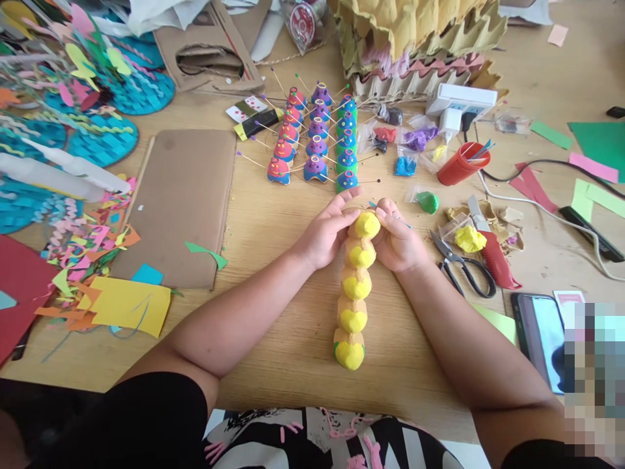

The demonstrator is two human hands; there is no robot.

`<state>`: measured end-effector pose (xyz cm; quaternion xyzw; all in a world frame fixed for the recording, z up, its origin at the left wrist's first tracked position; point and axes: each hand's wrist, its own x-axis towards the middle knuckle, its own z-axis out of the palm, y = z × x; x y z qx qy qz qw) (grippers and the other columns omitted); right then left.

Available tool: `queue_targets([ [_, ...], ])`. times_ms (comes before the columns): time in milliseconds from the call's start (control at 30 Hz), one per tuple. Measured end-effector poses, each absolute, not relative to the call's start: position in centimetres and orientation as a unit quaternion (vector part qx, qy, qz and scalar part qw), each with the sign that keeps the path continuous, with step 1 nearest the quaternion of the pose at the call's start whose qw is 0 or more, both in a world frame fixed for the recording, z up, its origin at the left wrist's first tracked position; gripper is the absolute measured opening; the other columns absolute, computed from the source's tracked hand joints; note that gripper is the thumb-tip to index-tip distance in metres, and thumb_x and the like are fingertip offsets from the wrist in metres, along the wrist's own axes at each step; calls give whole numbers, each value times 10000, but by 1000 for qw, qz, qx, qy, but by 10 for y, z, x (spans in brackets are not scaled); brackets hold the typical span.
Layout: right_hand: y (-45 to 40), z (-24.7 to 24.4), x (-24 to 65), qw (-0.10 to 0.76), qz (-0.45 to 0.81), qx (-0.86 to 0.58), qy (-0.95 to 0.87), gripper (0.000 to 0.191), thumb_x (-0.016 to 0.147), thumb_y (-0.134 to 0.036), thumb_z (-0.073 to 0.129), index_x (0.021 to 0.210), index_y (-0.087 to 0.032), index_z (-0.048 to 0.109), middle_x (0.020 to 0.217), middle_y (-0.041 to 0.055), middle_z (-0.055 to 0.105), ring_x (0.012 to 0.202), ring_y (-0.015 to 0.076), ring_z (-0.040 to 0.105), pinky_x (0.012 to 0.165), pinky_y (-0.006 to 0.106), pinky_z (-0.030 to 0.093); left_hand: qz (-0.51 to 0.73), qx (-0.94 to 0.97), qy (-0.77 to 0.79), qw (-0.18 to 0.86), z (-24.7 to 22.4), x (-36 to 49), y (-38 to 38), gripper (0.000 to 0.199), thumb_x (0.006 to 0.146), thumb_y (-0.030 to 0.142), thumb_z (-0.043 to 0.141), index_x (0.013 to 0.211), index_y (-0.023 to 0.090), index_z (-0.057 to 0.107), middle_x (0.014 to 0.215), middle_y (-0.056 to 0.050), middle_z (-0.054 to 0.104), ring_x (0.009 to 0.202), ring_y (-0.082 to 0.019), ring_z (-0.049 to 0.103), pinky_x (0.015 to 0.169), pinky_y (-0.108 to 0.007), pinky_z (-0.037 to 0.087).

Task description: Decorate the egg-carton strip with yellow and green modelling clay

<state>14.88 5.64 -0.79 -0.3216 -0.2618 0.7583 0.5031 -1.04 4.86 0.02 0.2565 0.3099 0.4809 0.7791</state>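
A long strip of egg-carton cups (357, 306) points toward me, each bump capped with yellow clay and the nearest one edged in green. Its far end lies between my two hands. My left hand (328, 228) grips the left side there, thumb pressed by the top yellow cap and some fingers stretched beyond. On the other side my right hand (398, 238) pinches the same end with thumb and forefinger. Just beyond stand three finished-looking caterpillar strips: a red one (284, 150), a purple one (317, 143) and a blue-and-green one (347, 143), with pins sticking out.
Scissors (463, 264), a red-handled knife (498, 257), yellow clay (469, 239) and a phone (540, 332) lie right. A red cup (463, 163) stands near small clay bags. Cardboard (180, 202) and paper scraps (92, 241) lie left; egg trays (420, 39) are stacked behind.
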Motion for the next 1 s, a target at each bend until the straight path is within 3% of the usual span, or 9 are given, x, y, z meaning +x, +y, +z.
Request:
queue_targets([
  [200, 57, -11, 149, 522, 753, -316, -246, 584, 697, -376, 993, 797, -268, 428, 714, -80, 559, 661, 127, 544, 645, 280, 504, 500, 250, 299, 774, -2, -8, 48, 470, 895, 260, 798, 1332, 235, 629, 854, 36, 754, 836, -146, 734, 809, -264, 523],
  [467, 58, -11, 149, 533, 733, -319, -277, 527, 795, -411, 940, 803, -273, 431, 732, -72, 541, 684, 134, 554, 672, 292, 514, 513, 248, 296, 767, -3, -6, 46, 515, 908, 243, 797, 1381, 275, 594, 879, 33, 766, 766, -131, 696, 749, -253, 515],
  [733, 57, -9, 147, 534, 734, -333, -256, 511, 746, -374, 951, 788, -276, 451, 741, -58, 550, 707, 151, 550, 686, 307, 514, 525, 230, 298, 764, -1, -4, 44, 626, 882, 218, 830, 1448, 338, 590, 831, 69, 737, 734, -114, 696, 715, -231, 527],
  [867, 59, -13, 149, 528, 732, -339, -266, 489, 791, -412, 918, 794, -283, 447, 765, -48, 576, 734, 170, 566, 714, 332, 520, 520, 226, 297, 768, 1, -4, 44, 591, 883, 284, 845, 1424, 317, 610, 877, 43, 752, 777, -135, 696, 754, -258, 537],
  [1000, 60, -14, 150, 529, 730, -341, -266, 491, 795, -419, 915, 787, -282, 443, 778, -45, 584, 745, 173, 569, 743, 341, 534, 518, 239, 294, 767, 3, -6, 43, 605, 866, 228, 857, 1415, 333, 627, 929, 43, 767, 812, -136, 695, 796, -266, 531],
])
